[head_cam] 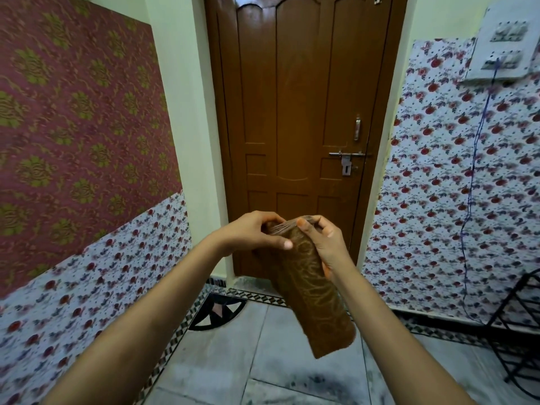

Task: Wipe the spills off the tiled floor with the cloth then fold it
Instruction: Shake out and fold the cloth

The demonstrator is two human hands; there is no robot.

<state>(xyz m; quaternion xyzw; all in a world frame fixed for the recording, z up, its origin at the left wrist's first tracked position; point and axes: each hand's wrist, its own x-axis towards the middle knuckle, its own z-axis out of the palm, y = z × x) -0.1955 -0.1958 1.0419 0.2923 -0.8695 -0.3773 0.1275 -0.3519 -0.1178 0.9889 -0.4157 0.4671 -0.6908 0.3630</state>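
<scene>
A brown patterned cloth (312,296) hangs folded into a long narrow strip in front of me, above the tiled floor (263,361). My left hand (251,230) pinches its top edge from the left, thumb across the front. My right hand (327,244) grips the same top edge from the right, fingers curled over it. The cloth's lower end dangles free and tilts to the right. Dark smudges mark the grey tiles below.
A closed brown wooden door (298,127) with a latch stands straight ahead. Floral-papered walls flank it on both sides. A black metal rack (517,325) stands at the right, with a blue cable (473,176) hanging down from a switchboard above it.
</scene>
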